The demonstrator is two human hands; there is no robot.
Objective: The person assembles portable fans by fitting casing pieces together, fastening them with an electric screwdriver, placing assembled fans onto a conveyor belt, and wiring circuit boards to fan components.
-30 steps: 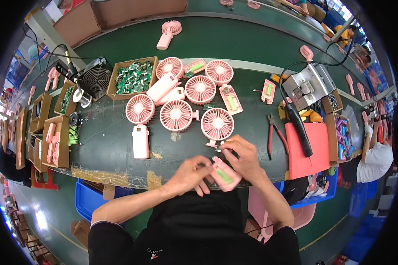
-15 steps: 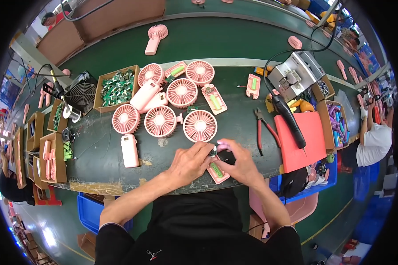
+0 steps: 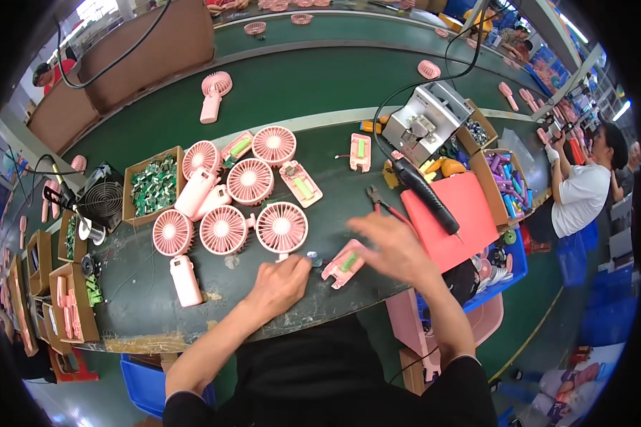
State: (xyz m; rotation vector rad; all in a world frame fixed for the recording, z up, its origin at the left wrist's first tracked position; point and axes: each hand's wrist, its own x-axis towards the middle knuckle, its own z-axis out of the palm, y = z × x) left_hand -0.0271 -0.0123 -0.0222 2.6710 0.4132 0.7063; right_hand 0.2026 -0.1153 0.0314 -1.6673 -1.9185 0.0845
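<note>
Head view: I observe two bare hands over a dark green surface (image 3: 135,285).

Left grip (image 3: 281,285): fingers curled inward, knuckles up, positioned just below the nearest pink fan head (image 3: 281,226). The space between the fingers is hidden; I cannot tell whether they grasp a part. A small shiny piece (image 3: 313,257) is located at the fingertips, too small for me to identify.

Right grip (image 3: 395,249): released, with fingers spread and slightly blurred. It is positioned at the right end of the open pink housing (image 3: 332,273); I cannot tell whether the thumb makes contact.

Housing position: on the surface, near its front edge, between both hands. It lies at a slant, open side up, with a green cell (image 3: 350,261) seated inside.

Beyond the left hand, I count five further pink fan heads grouped on the surface. A closed pink handle (image 3: 185,281) lies to their front left. A carton (image 3: 127,193) of green circuit boards (image 3: 154,186) stands behind them on the left.

Beyond the right hand lie red-handled pliers (image 3: 379,201), partly covered by the hand, and a red sheet (image 3: 470,220) with a black handheld tool (image 3: 426,196) across it. A metal unit (image 3: 414,146) stands behind these.
</note>
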